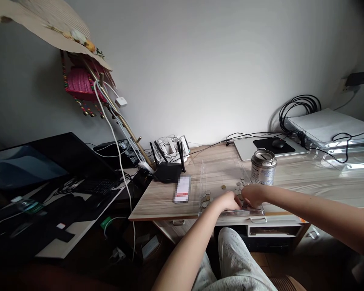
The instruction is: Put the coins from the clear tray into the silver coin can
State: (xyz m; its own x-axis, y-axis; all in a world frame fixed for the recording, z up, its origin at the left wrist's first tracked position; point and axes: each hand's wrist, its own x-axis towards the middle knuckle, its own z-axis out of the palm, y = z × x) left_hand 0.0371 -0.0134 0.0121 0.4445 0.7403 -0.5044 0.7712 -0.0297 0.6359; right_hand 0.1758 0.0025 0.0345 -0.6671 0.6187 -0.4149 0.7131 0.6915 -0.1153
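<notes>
My left hand [231, 201] and my right hand [252, 195] are close together, low over the near edge of a clear plastic tray [221, 169] on the desk. Both hands look curled, with fingertips pointing down among coins; what they pinch, if anything, is too small to see. Silvery and brassy coins [206, 198] lie in a loose group at the tray's left side. More coins [238, 186] are just beyond my hands, and a single brassy coin [223, 187] sits between the groups. Behind my right hand stands a silver tin [263, 166] with a slot in its lid.
Left of the tray lie a phone [182, 189] and a black router [168, 171] with raised antennas. A mouse [278, 143] rests on a black pad at the back right, near a clear plastic box [346, 151] and coiled cables. A laptop [73, 161] occupies the left desk.
</notes>
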